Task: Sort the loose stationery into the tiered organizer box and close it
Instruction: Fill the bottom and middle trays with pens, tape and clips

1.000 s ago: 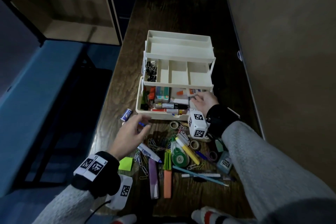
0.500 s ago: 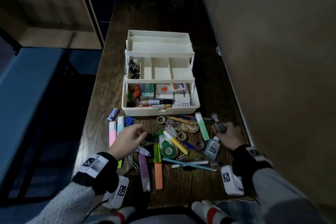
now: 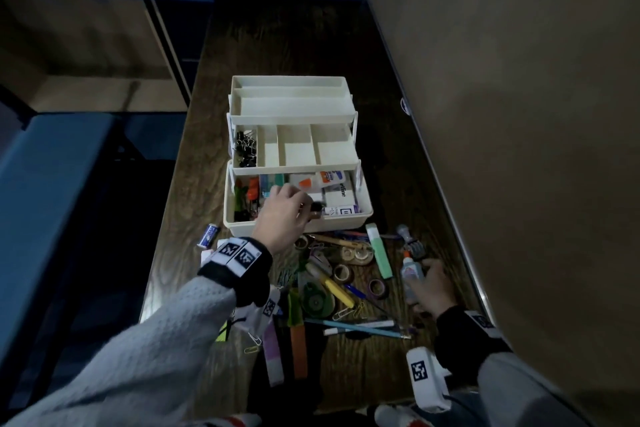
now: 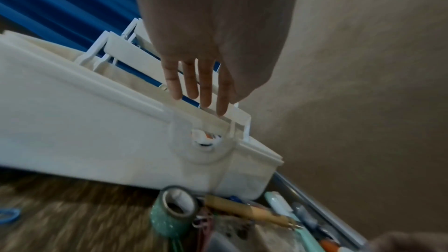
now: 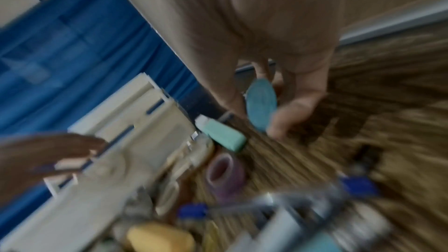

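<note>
Head view: left hand [image 3: 282, 215] over organizer box [image 3: 298, 224], right hand [image 3: 433, 288] gripping glue bottle [image 3: 410, 274].

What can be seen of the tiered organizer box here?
The organizer box is cream plastic and stands open on the wooden table, its trays stepped back on white hinge arms. The middle tray has four compartments; only the leftmost holds black binder clips. The top tray looks bare. The bottom bin holds glue, markers and boxes. The left hand reaches over its front edge.

Head view: high, looking down past both hands. Wrist views: close, along the fingers. All share organizer box [image 3: 298, 218] [image 4: 97, 131] [image 5: 135, 122].
</note>
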Action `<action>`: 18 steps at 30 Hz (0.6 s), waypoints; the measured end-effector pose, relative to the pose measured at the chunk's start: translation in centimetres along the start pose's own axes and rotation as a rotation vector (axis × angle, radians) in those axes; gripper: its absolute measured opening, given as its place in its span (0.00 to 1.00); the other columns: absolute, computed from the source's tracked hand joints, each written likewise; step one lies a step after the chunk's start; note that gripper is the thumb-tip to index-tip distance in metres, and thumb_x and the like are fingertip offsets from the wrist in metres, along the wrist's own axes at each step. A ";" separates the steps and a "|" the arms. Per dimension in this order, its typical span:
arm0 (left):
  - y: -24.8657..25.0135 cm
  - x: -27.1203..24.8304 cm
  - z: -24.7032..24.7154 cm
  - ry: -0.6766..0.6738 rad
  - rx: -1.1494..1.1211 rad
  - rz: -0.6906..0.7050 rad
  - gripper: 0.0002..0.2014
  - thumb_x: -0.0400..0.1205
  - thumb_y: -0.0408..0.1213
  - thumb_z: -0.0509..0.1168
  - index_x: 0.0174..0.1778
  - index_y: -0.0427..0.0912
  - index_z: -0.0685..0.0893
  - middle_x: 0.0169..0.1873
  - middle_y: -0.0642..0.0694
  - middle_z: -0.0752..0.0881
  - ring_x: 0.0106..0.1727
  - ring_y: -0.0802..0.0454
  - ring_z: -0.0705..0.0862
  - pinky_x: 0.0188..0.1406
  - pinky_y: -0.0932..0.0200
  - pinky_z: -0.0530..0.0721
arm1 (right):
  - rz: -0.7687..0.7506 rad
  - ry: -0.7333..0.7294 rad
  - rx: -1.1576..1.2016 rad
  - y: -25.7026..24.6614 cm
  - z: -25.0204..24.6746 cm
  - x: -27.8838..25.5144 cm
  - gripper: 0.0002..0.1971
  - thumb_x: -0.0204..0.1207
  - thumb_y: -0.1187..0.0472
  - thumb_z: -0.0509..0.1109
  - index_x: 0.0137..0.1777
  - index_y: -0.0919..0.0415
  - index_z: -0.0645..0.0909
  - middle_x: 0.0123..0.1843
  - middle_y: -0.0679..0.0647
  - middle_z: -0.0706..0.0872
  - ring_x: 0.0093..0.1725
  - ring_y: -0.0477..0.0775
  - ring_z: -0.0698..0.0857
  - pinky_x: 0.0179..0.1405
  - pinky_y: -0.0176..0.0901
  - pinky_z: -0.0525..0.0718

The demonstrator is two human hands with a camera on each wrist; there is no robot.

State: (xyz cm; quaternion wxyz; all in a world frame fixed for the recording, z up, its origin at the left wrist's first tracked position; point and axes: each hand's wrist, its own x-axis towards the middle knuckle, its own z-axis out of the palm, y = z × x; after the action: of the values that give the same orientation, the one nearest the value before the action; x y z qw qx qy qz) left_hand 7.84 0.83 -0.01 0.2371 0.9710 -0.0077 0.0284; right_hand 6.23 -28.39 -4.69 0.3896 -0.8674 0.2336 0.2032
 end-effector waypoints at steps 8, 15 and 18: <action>-1.1 5.2 1.6 -0.369 0.127 -0.049 0.22 0.88 0.50 0.45 0.71 0.47 0.75 0.72 0.39 0.69 0.68 0.38 0.70 0.69 0.39 0.72 | -0.359 0.248 0.285 -7.2 -2.2 -0.3 0.19 0.81 0.64 0.65 0.70 0.60 0.69 0.68 0.66 0.74 0.60 0.67 0.81 0.54 0.59 0.84; -2.2 7.8 2.8 -0.425 0.132 -0.200 0.23 0.87 0.53 0.43 0.70 0.47 0.74 0.73 0.41 0.73 0.73 0.38 0.69 0.73 0.33 0.60 | -0.254 -0.076 0.542 -14.5 2.7 0.9 0.15 0.81 0.66 0.66 0.65 0.56 0.72 0.60 0.60 0.82 0.39 0.48 0.83 0.29 0.33 0.79; -2.8 8.2 2.6 -0.423 0.043 -0.240 0.23 0.88 0.51 0.42 0.68 0.45 0.75 0.69 0.38 0.78 0.70 0.38 0.73 0.72 0.35 0.60 | -0.169 -0.157 0.535 -15.9 4.8 1.8 0.18 0.81 0.69 0.64 0.69 0.59 0.73 0.59 0.61 0.82 0.36 0.47 0.82 0.27 0.33 0.80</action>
State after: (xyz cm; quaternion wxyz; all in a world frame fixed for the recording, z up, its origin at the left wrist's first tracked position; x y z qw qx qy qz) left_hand 16.25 2.13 -3.16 0.2114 0.9541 0.0588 -0.2040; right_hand 15.81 -15.78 0.70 0.6368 -0.7319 0.1749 0.1676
